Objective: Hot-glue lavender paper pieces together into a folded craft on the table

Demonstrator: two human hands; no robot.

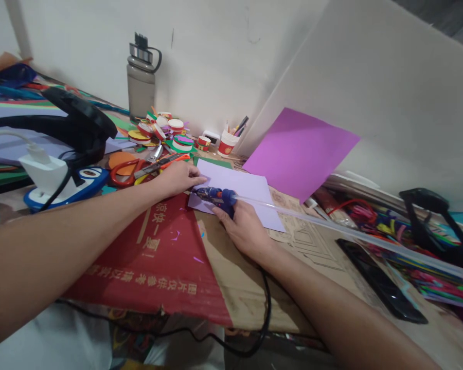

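My right hand (247,226) is wrapped round the handle of a blue glue gun (226,199), its nozzle pointing left. A long clear glue stick (312,217) sticks out of the gun's back toward the right. Under the gun lies a light purple sheet (250,186) on the cardboard. My left hand (181,177) rests at the sheet's left edge, near the nozzle, its fingers closed together; whatever they may hold is too small to make out. Red-handled scissors (127,172) lie left of that hand.
A water bottle (141,82), small decorated rounds (175,126) and a pen cup (228,143) stand at the back. A purple sheet (301,151) leans on the wall. At right lies a black phone (380,280); a power strip (67,187) is at left. A cable hangs in front.
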